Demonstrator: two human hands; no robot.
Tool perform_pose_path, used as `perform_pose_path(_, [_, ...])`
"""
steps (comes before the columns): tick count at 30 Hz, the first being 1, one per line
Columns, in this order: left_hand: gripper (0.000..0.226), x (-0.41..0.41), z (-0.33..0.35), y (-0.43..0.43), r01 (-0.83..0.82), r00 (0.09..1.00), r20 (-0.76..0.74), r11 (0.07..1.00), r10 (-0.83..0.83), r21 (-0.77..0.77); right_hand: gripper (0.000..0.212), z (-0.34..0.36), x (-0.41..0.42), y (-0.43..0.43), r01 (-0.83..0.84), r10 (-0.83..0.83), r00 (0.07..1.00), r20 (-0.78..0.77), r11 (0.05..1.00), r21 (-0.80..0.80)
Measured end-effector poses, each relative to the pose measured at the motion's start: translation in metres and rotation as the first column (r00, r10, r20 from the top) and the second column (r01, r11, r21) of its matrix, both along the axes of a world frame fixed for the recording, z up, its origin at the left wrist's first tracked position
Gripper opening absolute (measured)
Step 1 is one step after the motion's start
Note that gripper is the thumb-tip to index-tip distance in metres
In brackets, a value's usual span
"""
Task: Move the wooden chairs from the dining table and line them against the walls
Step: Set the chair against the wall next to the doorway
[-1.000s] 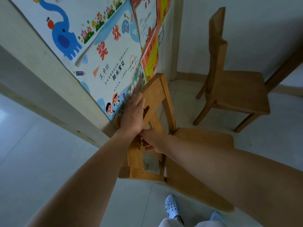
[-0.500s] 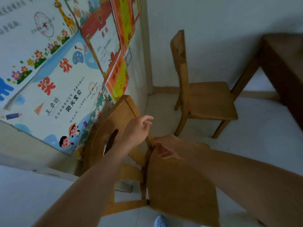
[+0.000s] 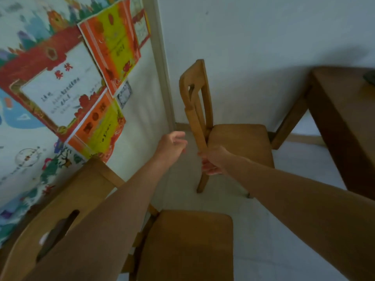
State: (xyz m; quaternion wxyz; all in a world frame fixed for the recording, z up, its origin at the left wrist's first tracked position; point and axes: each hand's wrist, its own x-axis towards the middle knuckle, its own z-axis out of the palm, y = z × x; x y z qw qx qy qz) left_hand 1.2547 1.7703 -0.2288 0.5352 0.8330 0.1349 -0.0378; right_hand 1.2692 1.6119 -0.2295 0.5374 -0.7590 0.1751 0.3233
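Observation:
Two wooden chairs are in view. The near chair (image 3: 188,244) stands at the bottom with its backrest against the poster wall on the left. The far chair (image 3: 239,138) stands in the corner, its side toward the white wall. My right hand (image 3: 213,160) is closed around the lower part of the far chair's front back post. My left hand (image 3: 172,147) hovers just left of that post with its fingers apart, holding nothing. My left forearm hides part of the near chair's backrest.
The wooden dining table (image 3: 343,122) stands at the right, close to the far chair, with a dark object (image 3: 370,78) on its top. Colourful posters (image 3: 67,92) cover the left wall. Pale tiled floor shows between the chairs and the table.
Both hands have left the near chair's backrest and reached forward. My right hand now grips the far chair's back post, and my left hand has opened beside it. The view has swung toward the corner.

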Motion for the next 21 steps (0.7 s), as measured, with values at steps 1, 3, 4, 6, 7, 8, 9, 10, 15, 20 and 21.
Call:
perform_pose_path(1, [0.04, 0.016, 0.001, -0.007, -0.038, 0.999, -0.018, 0.999, 0.038, -0.038, 0.033, 0.001, 0.018, -0.008, -0.001, 0.001, 1.0, -0.001, 1.0, -0.006])
perform_pose_path(3, [0.042, 0.046, 0.004, -0.02, -0.119, 0.992, -0.048, 0.986, 0.114, -0.115, 0.029, 0.002, 0.052, -0.019, -0.01, 0.01, 1.0, -0.003, 0.999, -0.032])
perform_pose_path(4, [0.043, 0.062, 0.005, -0.025, -0.159, 0.987, -0.063, 0.977, 0.151, -0.143, 0.028, 0.002, 0.069, -0.024, -0.021, 0.021, 1.0, -0.001, 0.999, -0.041])
perform_pose_path(6, [0.048, 0.086, 0.005, -0.031, -0.227, 0.972, -0.096, 0.958, 0.213, -0.173, 0.031, -0.004, 0.097, -0.03, -0.06, 0.062, 0.998, 0.024, 0.997, -0.048])
perform_pose_path(7, [0.049, 0.098, 0.005, -0.034, -0.248, 0.966, -0.114, 0.954, 0.231, -0.168, 0.035, -0.008, 0.11, -0.031, -0.088, 0.09, 0.995, 0.041, 0.995, -0.048])
perform_pose_path(8, [0.048, 0.108, 0.004, -0.036, -0.258, 0.962, -0.127, 0.953, 0.24, -0.155, 0.038, -0.012, 0.122, -0.031, -0.111, 0.113, 0.992, 0.052, 0.993, -0.048])
perform_pose_path(9, [0.045, 0.118, 0.003, -0.037, -0.264, 0.96, -0.134, 0.954, 0.246, -0.14, 0.04, -0.016, 0.133, -0.03, -0.128, 0.131, 0.99, 0.056, 0.991, -0.048])
perform_pose_path(10, [0.044, 0.129, 0.001, -0.039, -0.27, 0.957, -0.141, 0.954, 0.253, -0.126, 0.044, -0.021, 0.144, -0.027, -0.147, 0.15, 0.987, 0.057, 0.988, -0.052])
perform_pose_path(15, [0.062, 0.17, -0.019, -0.039, -0.322, 0.929, -0.211, 0.944, 0.302, -0.067, 0.081, -0.044, 0.186, -0.005, -0.261, 0.265, 0.96, 0.09, 0.964, -0.053])
perform_pose_path(20, [0.038, 0.201, -0.029, -0.033, -0.31, 0.919, -0.269, 0.95, 0.288, -0.043, 0.076, -0.065, 0.207, 0.019, -0.324, 0.324, 0.939, 0.117, 0.946, -0.019])
perform_pose_path(21, [0.037, 0.206, -0.029, -0.03, -0.295, 0.919, -0.279, 0.955, 0.28, -0.013, 0.074, -0.069, 0.21, 0.023, -0.327, 0.326, 0.939, 0.111, 0.945, -0.006])
